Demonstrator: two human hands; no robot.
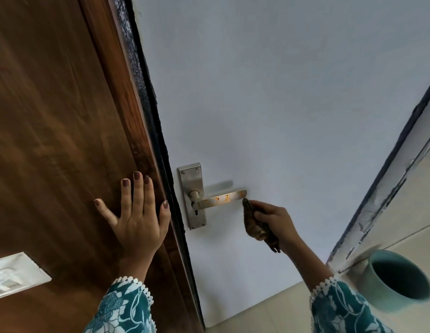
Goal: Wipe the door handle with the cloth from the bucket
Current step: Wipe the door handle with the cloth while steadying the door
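A steel lever door handle (pixel 220 200) with orange-brown smears sticks out from its backplate (pixel 192 188) on the pale door. My right hand (pixel 277 221) grips a bunched brown cloth (pixel 253 224); the cloth's top corner sits just below the lever's free end, about touching it. My left hand (pixel 137 215) lies flat, fingers spread, on the brown wooden panel left of the door edge. A teal bucket (pixel 399 277) stands on the floor at the lower right, its inside dark.
The brown wooden panel (pixel 53 140) fills the left side, with a white switch plate (pixel 14 275) at its lower left. A dark door edge (pixel 156 140) runs diagonally between panel and door. A scuffed frame (pixel 387 179) and beige floor tiles (pixel 269 308) lie to the right.
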